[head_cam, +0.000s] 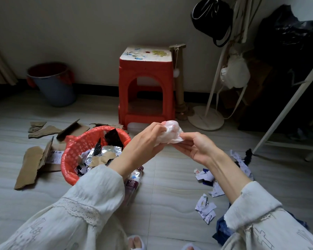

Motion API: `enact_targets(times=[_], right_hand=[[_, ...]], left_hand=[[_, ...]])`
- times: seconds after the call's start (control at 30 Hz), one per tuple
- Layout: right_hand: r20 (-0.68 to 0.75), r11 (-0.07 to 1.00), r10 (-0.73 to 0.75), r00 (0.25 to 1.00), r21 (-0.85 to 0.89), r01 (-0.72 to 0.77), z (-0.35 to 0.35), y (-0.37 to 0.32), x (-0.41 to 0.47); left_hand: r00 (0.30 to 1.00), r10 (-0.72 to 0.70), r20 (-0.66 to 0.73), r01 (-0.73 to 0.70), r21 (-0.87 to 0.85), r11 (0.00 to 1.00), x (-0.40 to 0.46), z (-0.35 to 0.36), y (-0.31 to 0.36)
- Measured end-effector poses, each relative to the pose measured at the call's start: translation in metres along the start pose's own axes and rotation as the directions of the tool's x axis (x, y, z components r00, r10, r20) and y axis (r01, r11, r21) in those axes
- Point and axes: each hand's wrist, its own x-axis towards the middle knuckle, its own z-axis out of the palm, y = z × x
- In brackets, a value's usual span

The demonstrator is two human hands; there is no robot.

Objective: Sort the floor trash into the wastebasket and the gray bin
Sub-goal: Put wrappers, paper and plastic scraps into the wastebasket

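**Lightly held: thin pink-white plastic wrapper, up over the floor**

Pinched between left hand (145, 139) and right hand (197, 147), just right of the red wastebasket (70, 150). Looks featherweight, limp, crinkly, probably slippery. Best bunched at the middle rather than an edge. Gray bin (52, 85) well apart, by the wall.

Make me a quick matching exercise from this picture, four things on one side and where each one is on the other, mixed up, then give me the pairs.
Things:
1. crumpled wrapper
2. soda bottle
3. gray bin
4. cardboard pieces

Places:
A. by the wall, far left
B. held in both hands
C. on the floor left of the red basket
D. lying under the left sleeve

Pairs: 1-B, 2-D, 3-A, 4-C
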Motion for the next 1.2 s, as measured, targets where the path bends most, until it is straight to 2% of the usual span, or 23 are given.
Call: enact_targets(times=[0.1, 0.2, 0.27, 0.33, 0.4, 0.47, 0.53, 0.6, 0.63, 0.77, 0.93, 1.03, 1.07, 1.2], right_hand=[[-0.016, 0.982, 0.011, 1.0, -0.189, -0.014, 0.01, 0.006, 0.005], [0.049, 0.956, 0.052, 0.997, -0.291, -0.036, 0.024, 0.017, 0.014], [0.104, 0.918, 0.082, 0.991, -0.395, -0.034, 0.037, 0.028, 0.02], [0.094, 0.858, 0.09, 0.991, -0.512, -0.029, 0.053, 0.044, 0.031], [0.067, 0.758, 0.03, 0.997, -0.652, 0.021, 0.063, 0.062, 0.044], [0.086, 0.641, -0.052, 0.995, -0.761, 0.099, 0.067, 0.081, 0.062], [0.109, 0.518, -0.087, 0.99, -0.844, 0.138, 0.069, 0.096, 0.081], [0.147, 0.344, -0.096, 0.984, -0.923, 0.172, 0.076, 0.108, 0.102], [0.182, 0.283, -0.12, 0.976, -0.936, 0.209, 0.081, 0.113, 0.111], [0.341, 0.192, -0.225, 0.913, -0.903, 0.385, 0.098, 0.129, 0.143], [0.422, -0.024, -0.217, 0.88, -0.904, 0.427, 0.104, 0.158, 0.179], [0.466, -0.004, -0.208, 0.86, -0.88, 0.475, 0.106, 0.167, 0.19], [0.474, 0.016, -0.206, 0.856, -0.873, 0.487, 0.107, 0.169, 0.192], [0.457, 0.051, -0.212, 0.864, -0.878, 0.477, 0.109, 0.173, 0.193]], left_hand=[[0.994, -0.106, -0.011, 0.106, 0.011, 0.994, -0.008, -0.01, -0.012], [0.97, -0.241, -0.019, 0.24, -0.064, 0.969, -0.017, -0.02, -0.023], [0.938, -0.346, -0.034, 0.342, -0.087, 0.936, -0.028, -0.027, -0.036], [0.866, -0.493, -0.079, 0.486, -0.094, 0.869, -0.047, -0.035, -0.059], [0.756, -0.643, -0.121, 0.638, -0.084, 0.766, -0.068, -0.042, -0.084], [0.662, -0.735, -0.145, 0.738, -0.043, 0.673, -0.09, -0.045, -0.109], [0.609, -0.78, -0.147, 0.788, -0.003, 0.616, -0.108, -0.042, -0.132], [0.591, -0.792, -0.153, 0.805, 0.06, 0.59, -0.119, -0.033, -0.158], [0.593, -0.788, -0.164, 0.805, 0.106, 0.584, -0.122, -0.029, -0.169], [0.627, -0.743, -0.234, 0.772, 0.315, 0.553, -0.119, -0.01, -0.207], [0.705, -0.693, -0.15, 0.667, 0.473, 0.576, -0.117, 0.017, -0.247], [0.745, -0.665, -0.055, 0.604, 0.478, 0.637, -0.115, 0.031, -0.251], [0.778, -0.628, -0.022, 0.557, 0.486, 0.673, -0.117, 0.035, -0.25], [0.917, -0.388, 0.096, 0.305, 0.462, 0.833, -0.129, 0.044, -0.239]])
